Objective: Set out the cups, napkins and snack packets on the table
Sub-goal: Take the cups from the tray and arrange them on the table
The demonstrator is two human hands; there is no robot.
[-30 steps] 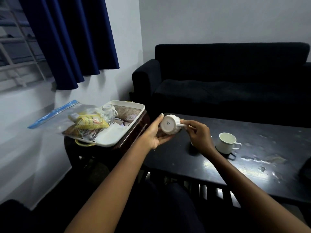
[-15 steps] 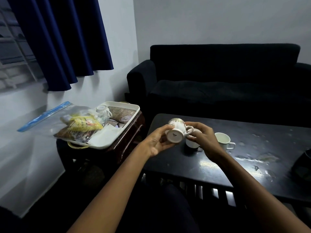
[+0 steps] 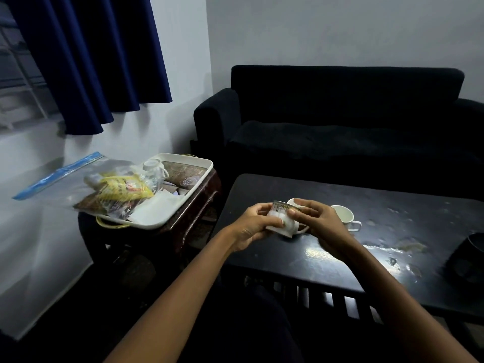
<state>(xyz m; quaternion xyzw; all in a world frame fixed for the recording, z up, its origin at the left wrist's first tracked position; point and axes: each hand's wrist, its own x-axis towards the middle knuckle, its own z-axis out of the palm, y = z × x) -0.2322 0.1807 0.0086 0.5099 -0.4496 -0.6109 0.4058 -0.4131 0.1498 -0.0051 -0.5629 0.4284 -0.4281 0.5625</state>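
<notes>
Both my hands curl round the patterned cup (image 3: pixel 281 221) near the table's (image 3: pixel 327 263) front left corner: left hand (image 3: pixel 252 226) underneath, right hand (image 3: pixel 315 218) on top.

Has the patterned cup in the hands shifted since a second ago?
Yes. The patterned cup has come down toward the dark table and turned, its rim no longer facing away.

No legible text; print on the yellow packet (image 3: pixel 123 188) too blurred
</notes>
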